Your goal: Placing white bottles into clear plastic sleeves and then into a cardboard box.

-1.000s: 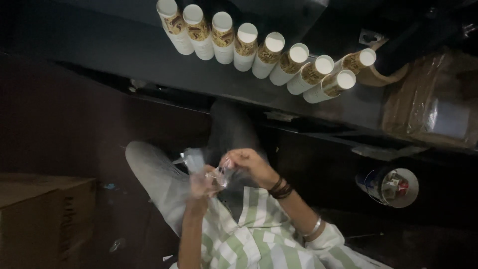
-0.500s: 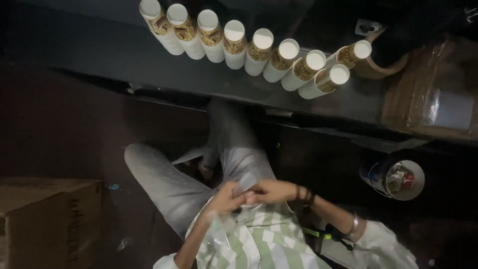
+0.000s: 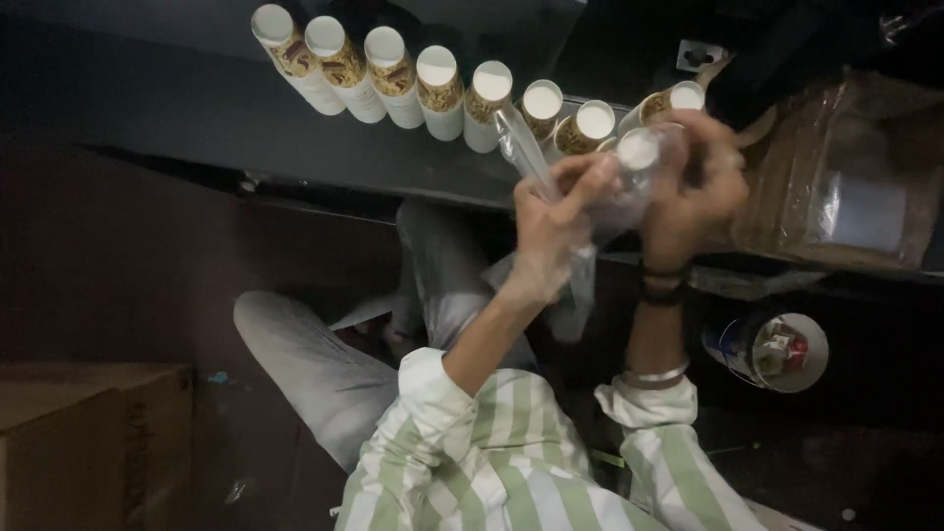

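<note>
your left hand (image 3: 551, 211) grips a clear plastic sleeve (image 3: 551, 236) while your right hand (image 3: 693, 197) clasps a white-capped bottle (image 3: 639, 157) inside it, near the shelf edge (image 3: 324, 162) beside the bottle row (image 3: 433, 79).

White tubes with gold-brown labels (image 3: 393, 74) line the shelf; cardboard box (image 3: 93, 442) bottom-left.

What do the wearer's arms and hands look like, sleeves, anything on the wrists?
Both hands are bare, no gloves. The left hand comes out of a green-and-white striped sleeve pushed up the forearm. The right hand has dark bands at the wrist and a pale bangle lower on the forearm, just above the matching striped cuff. No rings can be made out; the hands are motion-blurred.
</note>
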